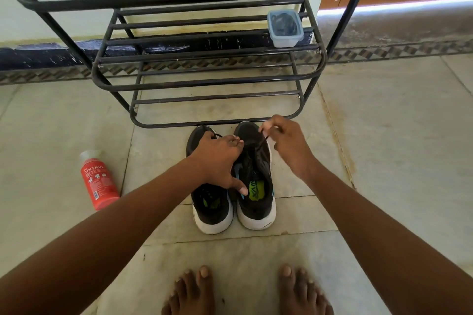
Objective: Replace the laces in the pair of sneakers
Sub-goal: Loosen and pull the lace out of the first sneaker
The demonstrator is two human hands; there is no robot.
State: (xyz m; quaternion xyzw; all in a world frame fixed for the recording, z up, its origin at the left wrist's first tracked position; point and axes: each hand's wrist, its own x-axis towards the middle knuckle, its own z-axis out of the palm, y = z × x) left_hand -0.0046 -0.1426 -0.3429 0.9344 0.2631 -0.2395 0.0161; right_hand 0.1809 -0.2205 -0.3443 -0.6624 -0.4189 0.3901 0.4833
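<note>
Head view: fingers (267,126) of right hand (289,146) pinched together on black lace (261,141) above toe of right sneaker (256,176). Left hand (217,161) spread across both shoes, fingers apart, tips on right sneaker's tongue area, thumb at its collar. Left sneaker (211,202) touching alongside. Pair on floor (384,135), toes at base of black rack (204,79). Lidded container (284,28) on rack shelf. Red bottle (98,180) lying on floor, well left. Bare feet (245,291) at bottom edge.

Rack (210,123) close behind — floor (384,161) open
</note>
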